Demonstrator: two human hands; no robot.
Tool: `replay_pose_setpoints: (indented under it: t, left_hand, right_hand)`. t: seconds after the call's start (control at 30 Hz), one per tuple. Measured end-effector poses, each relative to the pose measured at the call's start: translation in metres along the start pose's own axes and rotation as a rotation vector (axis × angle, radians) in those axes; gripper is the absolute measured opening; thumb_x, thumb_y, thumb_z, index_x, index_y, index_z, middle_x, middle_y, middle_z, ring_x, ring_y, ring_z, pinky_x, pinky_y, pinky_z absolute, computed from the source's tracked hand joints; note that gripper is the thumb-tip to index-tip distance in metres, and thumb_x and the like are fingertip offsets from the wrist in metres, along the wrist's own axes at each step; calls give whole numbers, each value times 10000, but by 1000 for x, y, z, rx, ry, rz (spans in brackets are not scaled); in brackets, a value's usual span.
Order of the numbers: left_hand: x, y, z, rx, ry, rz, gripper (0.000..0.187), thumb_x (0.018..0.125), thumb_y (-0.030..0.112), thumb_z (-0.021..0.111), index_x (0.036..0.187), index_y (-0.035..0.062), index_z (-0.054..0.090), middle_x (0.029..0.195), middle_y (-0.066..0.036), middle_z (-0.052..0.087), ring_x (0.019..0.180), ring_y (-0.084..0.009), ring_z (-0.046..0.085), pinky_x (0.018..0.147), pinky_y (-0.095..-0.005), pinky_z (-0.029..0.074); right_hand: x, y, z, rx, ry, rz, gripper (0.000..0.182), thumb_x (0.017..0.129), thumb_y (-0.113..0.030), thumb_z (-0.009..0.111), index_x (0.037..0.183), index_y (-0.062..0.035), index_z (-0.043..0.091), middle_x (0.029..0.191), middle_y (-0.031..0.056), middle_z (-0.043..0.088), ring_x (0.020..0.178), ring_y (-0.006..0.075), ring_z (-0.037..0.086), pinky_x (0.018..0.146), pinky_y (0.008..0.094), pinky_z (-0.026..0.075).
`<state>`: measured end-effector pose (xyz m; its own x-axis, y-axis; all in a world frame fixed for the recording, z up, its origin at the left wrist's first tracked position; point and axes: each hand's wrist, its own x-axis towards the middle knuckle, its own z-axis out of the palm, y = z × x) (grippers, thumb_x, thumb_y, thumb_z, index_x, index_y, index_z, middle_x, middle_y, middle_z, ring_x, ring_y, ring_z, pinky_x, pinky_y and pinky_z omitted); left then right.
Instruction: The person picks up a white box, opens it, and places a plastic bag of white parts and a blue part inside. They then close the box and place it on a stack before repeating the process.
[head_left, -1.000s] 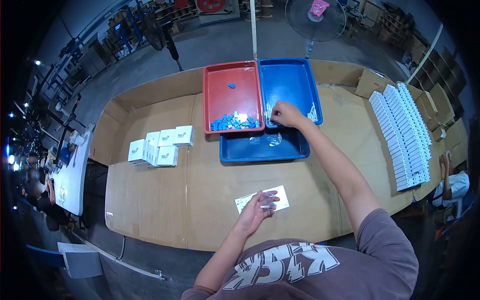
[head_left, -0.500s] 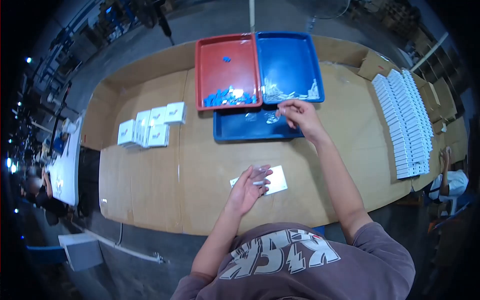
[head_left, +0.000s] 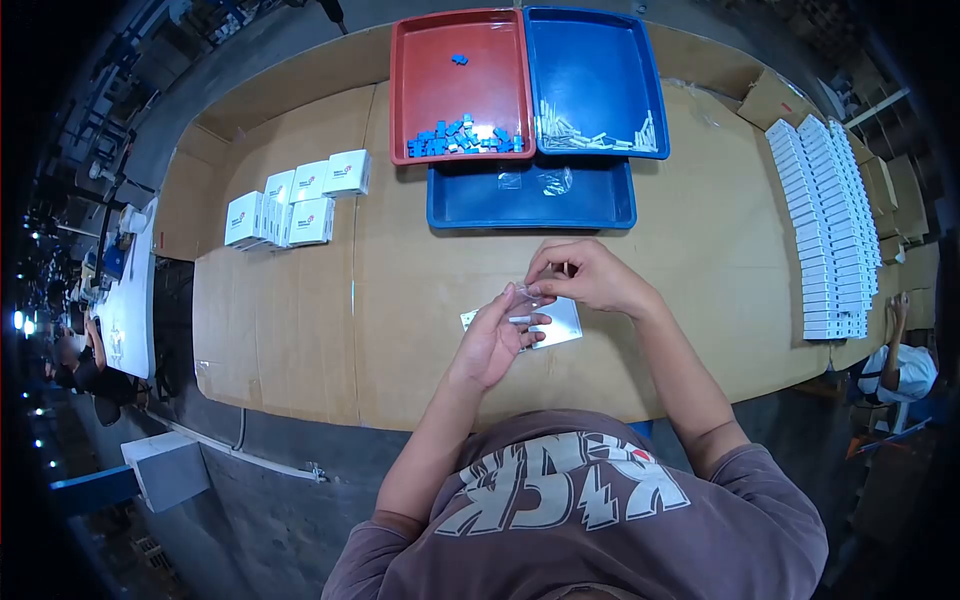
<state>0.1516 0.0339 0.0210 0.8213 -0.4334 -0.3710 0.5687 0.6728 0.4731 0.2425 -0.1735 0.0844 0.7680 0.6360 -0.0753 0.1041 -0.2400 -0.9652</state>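
Observation:
My left hand point(head_left: 488, 350), palm up, holds a small clear plastic bag point(head_left: 522, 302) between thumb and fingers. A short white stick point(head_left: 520, 320) lies across its fingers. My right hand point(head_left: 598, 280) is at the bag's upper edge, thumb and index finger pinched; what sits in the pinch is small and clear, hard to make out. Beneath both hands a flat white card point(head_left: 562, 326) lies on the cardboard tabletop, partly covered by the left fingers.
A red tray point(head_left: 460, 95) holds blue pieces point(head_left: 465, 137); a blue tray point(head_left: 595, 70) beside it holds white sticks point(head_left: 575, 135). In a lower blue tray point(head_left: 470, 208) lie clear plastic pieces point(head_left: 555, 182). White boxes point(head_left: 310, 220) stand left, stacked rows point(head_left: 820, 240) right. Other people sit at both sides.
My right hand has come from over the lower blue tray down to my left hand, where their fingertips meet at the clear bag. The camera view has tilted lower.

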Motion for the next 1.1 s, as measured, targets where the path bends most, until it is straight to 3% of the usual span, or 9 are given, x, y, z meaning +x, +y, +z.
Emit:
replay_pose_setpoints:
  t: [0.03, 0.13, 0.33, 0.43, 0.53, 0.63, 0.73, 0.93, 1.1]
  left_hand:
    - [0, 0, -1, 5, 1, 0, 450, 1130, 434, 522, 1314, 42, 643, 1284, -151, 724, 1053, -205, 708, 873, -353, 577]
    - [-2, -3, -2, 61, -5, -12, 425, 1153, 414, 467, 1342, 68, 626, 1265, -120, 726, 1059, -208, 713, 892, -368, 590]
    - [-5, -4, -2, -32, -28, -23, 416, 1160, 420, 447, 1340, 87, 620, 1250, -113, 727, 1054, -205, 717, 889, -366, 595]
    - [-6, 1, 4, -32, -63, -8, 418, 1163, 430, 426, 1356, 104, 604, 1264, -112, 723, 1061, -208, 717, 902, -371, 593]
    - [-5, -1, 1, -31, -67, -13, 430, 1167, 444, 402, 1370, 114, 590, 1273, -117, 719, 1068, -214, 716, 910, -378, 593]
    - [-4, -5, -3, -36, -49, -21, 444, 1164, 436, 402, 1387, 95, 577, 1281, -128, 716, 1086, -247, 715, 934, -403, 589]
    - [-4, -2, -1, -187, -209, -42, 420, 1134, 322, 428, 1424, 43, 547, 1304, -155, 697, 1142, -312, 710, 981, -442, 580]
    - [-12, 4, 6, -59, -98, -18, 468, 1016, 130, 447, 1439, -62, 506, 1338, -196, 662, 1248, -423, 674, 1051, -489, 565]
    - [-15, 12, 13, 56, -98, -21, 478, 1024, 67, 415, 1480, -64, 467, 1363, -213, 643, 1277, -424, 669, 1075, -471, 564]
  right_hand:
    - [2, 1, -1, -59, -20, -75, 142, 931, -95, 801, 1044, -10, 784, 978, 19, 695, 833, 100, 609, 713, 277, 477]
    - [8, -5, -6, -136, -196, 40, 151, 928, -98, 788, 1045, -4, 795, 1181, 69, 707, 985, 163, 658, 816, 322, 522]
    - [12, -9, -10, -107, -316, -91, 191, 1001, -135, 716, 1121, -10, 796, 1299, 105, 712, 1040, 185, 704, 866, 345, 563]
    - [10, -26, -10, -70, -287, 69, 258, 1054, -188, 664, 1183, 9, 770, 1300, 117, 708, 1000, 208, 723, 877, 350, 574]
    - [11, -21, -8, -66, -290, 25, 306, 1086, -225, 625, 1215, 24, 749, 1303, 123, 704, 960, 213, 732, 886, 353, 580]
    - [10, -24, -5, 2, -321, 132, 274, 1053, -205, 675, 1202, 9, 761, 1296, 115, 708, 1011, 209, 718, 914, 353, 571]
    - [13, -9, -3, -101, -445, -97, 259, 1013, -173, 722, 1199, 2, 767, 1282, 108, 714, 1080, 213, 699, 958, 357, 554]
    - [16, 0, -7, -17, -421, 9, 270, 976, -124, 748, 1220, -10, 770, 1270, 107, 723, 1124, 220, 683, 996, 358, 535]
    - [20, 5, -8, 14, -529, 59, 297, 942, -97, 777, 1225, -9, 773, 1272, 99, 726, 1121, 202, 679, 987, 347, 535]
